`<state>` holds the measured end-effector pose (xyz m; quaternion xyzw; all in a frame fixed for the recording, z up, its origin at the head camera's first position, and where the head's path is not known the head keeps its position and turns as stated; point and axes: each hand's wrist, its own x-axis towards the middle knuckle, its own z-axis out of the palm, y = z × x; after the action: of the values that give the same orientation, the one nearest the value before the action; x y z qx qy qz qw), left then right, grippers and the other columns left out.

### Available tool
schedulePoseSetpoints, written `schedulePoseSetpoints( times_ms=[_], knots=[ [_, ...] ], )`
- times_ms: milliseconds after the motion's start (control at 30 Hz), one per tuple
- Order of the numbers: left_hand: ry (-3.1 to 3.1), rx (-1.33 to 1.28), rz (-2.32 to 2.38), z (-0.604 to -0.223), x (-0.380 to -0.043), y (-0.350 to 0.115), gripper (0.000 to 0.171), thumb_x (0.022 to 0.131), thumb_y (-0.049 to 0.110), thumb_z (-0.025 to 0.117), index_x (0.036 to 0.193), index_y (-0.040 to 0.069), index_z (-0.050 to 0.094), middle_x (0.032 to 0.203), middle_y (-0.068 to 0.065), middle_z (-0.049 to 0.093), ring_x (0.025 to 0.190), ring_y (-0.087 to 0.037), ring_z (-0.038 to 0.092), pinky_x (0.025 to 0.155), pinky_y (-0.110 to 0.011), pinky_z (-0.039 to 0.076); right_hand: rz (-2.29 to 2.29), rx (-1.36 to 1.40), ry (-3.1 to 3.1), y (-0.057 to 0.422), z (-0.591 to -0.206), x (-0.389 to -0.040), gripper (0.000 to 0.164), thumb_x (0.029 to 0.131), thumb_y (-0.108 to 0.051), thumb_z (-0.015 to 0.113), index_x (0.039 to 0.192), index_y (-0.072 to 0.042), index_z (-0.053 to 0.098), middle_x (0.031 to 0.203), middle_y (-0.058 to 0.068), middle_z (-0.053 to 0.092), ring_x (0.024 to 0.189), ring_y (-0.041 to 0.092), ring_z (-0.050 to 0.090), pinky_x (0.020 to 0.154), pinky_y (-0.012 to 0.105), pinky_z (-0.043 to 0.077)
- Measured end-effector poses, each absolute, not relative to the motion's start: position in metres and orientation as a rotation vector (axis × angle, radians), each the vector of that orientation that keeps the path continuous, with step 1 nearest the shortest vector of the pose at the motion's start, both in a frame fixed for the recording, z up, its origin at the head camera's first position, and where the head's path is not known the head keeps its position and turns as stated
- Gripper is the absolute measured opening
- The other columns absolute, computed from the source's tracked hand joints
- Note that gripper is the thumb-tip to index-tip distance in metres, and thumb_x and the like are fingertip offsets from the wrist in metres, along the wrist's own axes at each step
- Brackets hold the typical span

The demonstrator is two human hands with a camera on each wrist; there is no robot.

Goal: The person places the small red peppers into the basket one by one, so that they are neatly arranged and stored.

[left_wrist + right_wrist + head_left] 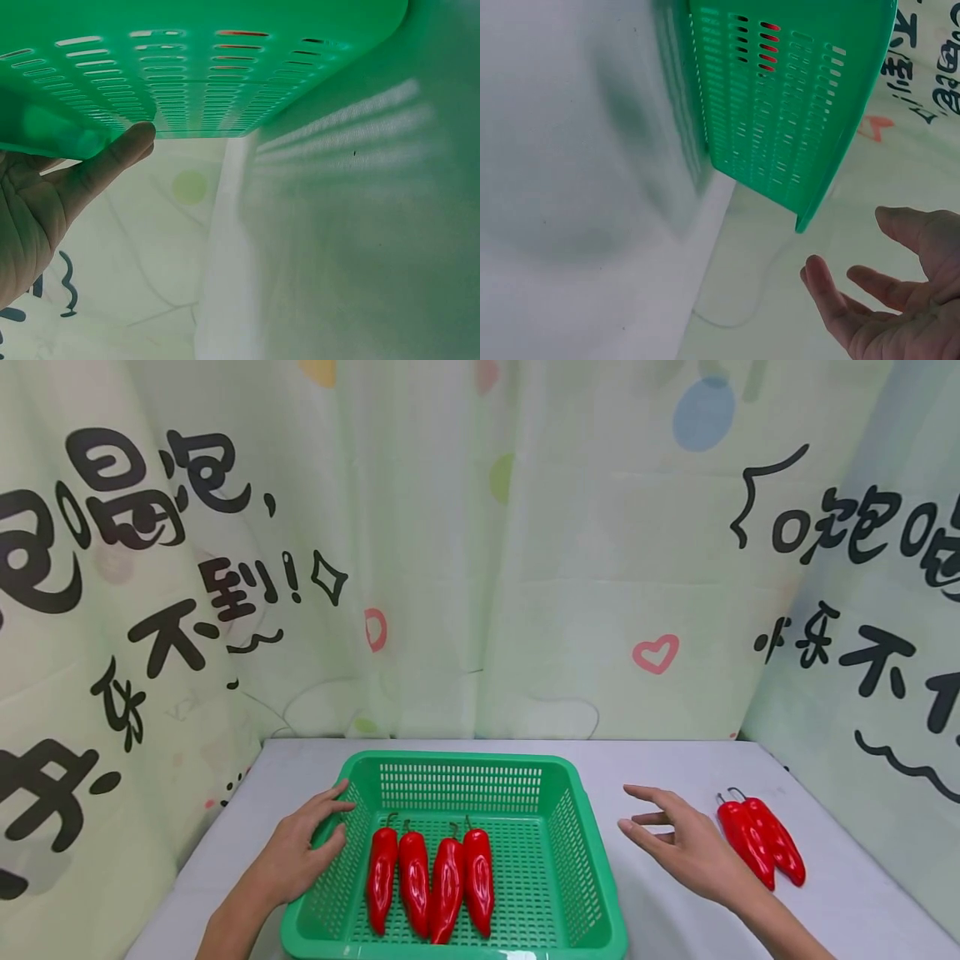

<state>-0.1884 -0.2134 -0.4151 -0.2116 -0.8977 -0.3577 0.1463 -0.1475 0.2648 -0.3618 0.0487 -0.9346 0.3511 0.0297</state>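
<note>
A green plastic basket (592, 852) with slotted walls sits on the table, and several red chili peppers (414, 881) lie side by side in it. At the basket's left rim is my left hand (296, 852), its fingers spread and gently bent. In the left wrist view its thumb (112, 161) overlaps the outer wall, and most of the other fingers are hidden. My right hand (686, 847) hovers right of the basket, fingers apart and loosely bent, holding nothing. Beyond its wrist, two more red chili peppers (761, 839) lie together on the table.
The white table (675, 760) ends at a pale curtain (555, 568) with black writing and coloured shapes, which also closes off the left and right sides. Bare tabletop shows between the basket and the two peppers at the right.
</note>
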Motion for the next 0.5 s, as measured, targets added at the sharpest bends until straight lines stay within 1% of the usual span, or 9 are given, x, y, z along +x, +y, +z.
schedulePoseSetpoints(
  times_ms=[100, 300, 500],
  knots=[
    [-2.584, -0.608, -1.031, -0.414, -0.188, -0.214, 0.028, 0.097, 0.005, 0.062, 0.124, 0.003, 0.069, 0.151, -0.017, 0.052, 0.137, -0.043, 0.05, 0.104, -0.062, 0.046, 1.063, 0.137, -2.88, 0.271, -0.364, -0.147, 0.068, 0.094, -0.037, 0.073, 0.148, -0.004, 0.049, 0.146, 0.028, 0.051, 0.115, 0.043, 0.067, 0.072, 0.041, 0.064],
    [-2.589, -0.601, -1.033, -0.416, -0.188, -0.213, 0.028, 0.096, 0.004, 0.062, 0.123, 0.001, 0.069, 0.151, -0.018, 0.052, 0.137, -0.044, 0.05, 0.104, -0.063, 0.046, 0.978, 0.103, -2.899, 0.281, -0.366, -0.15, 0.071, 0.095, -0.041, 0.072, 0.148, -0.001, 0.048, 0.146, 0.03, 0.05, 0.115, 0.046, 0.065, 0.072, 0.042, 0.064],
    [-2.585, -0.605, -1.037, -0.415, -0.188, -0.214, 0.028, 0.096, 0.004, 0.063, 0.123, 0.002, 0.069, 0.151, -0.018, 0.052, 0.137, -0.043, 0.05, 0.104, -0.062, 0.046, 0.94, 0.073, -2.891, 0.292, -0.373, -0.15, 0.071, 0.094, -0.039, 0.073, 0.148, 0.0, 0.048, 0.144, 0.031, 0.051, 0.115, 0.047, 0.065, 0.07, 0.042, 0.064]
  ],
)
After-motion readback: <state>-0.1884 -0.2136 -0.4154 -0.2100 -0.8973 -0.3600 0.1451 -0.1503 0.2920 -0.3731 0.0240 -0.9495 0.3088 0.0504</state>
